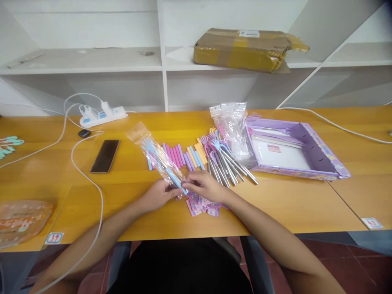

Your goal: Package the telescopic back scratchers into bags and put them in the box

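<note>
A back scratcher with a blue hand-shaped head, metal rod and blue handle lies inside a clear plastic bag. My left hand is closed around the bag's lower end. My right hand pinches the same end near the handle's tip. Just beyond the hands, several coloured handle tubes lie in a row, in pink, purple, blue and yellow. Right of them is a pile of metal-rod back scratchers with coloured heads. Small printed pink cards lie beneath my right hand and wrist, partly covered.
Clear zip bags lie beside a purple open box at right. Leftward are a phone, a power strip and a loose white cable crossing my left arm. A taped carton rests on the shelf.
</note>
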The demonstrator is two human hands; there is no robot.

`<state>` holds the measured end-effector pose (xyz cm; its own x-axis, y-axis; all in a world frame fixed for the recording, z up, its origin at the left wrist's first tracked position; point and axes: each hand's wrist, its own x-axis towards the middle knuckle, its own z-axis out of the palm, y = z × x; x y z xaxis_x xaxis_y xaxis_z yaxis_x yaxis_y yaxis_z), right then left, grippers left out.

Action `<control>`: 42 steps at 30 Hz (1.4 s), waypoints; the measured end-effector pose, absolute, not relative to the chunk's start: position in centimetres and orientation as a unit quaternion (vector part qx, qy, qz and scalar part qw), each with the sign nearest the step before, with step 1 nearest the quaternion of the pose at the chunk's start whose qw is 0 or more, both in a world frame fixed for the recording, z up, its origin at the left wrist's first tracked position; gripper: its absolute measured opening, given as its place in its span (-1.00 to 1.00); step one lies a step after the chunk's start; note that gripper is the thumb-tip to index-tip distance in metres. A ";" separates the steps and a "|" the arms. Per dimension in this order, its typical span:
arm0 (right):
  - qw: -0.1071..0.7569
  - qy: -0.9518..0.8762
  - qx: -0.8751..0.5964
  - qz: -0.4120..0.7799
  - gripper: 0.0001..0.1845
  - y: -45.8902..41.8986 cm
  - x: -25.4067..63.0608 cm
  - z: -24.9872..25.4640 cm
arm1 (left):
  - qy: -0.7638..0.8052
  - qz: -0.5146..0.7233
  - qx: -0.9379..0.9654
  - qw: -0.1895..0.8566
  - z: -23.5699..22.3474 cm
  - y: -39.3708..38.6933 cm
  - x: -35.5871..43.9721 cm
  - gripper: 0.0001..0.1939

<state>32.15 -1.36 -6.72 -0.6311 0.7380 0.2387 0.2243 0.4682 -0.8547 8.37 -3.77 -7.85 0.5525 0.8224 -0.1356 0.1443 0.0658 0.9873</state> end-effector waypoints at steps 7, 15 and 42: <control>0.279 -0.816 -0.289 0.415 -0.53 -1.4 32.5 -6.2 | 0.372 0.259 0.624 0.637 -7.6 -3.8 8.1 -0.66; 0.321 -0.627 -0.304 0.642 -0.48 -1.8 32.2 -6.6 | 0.263 0.103 0.717 0.637 -5.5 -4.0 7.6 -0.72; 0.175 -0.721 -0.307 0.596 -0.73 -0.8 33.7 -5.2 | 0.393 0.418 0.592 0.566 -7.7 -2.1 8.4 -0.70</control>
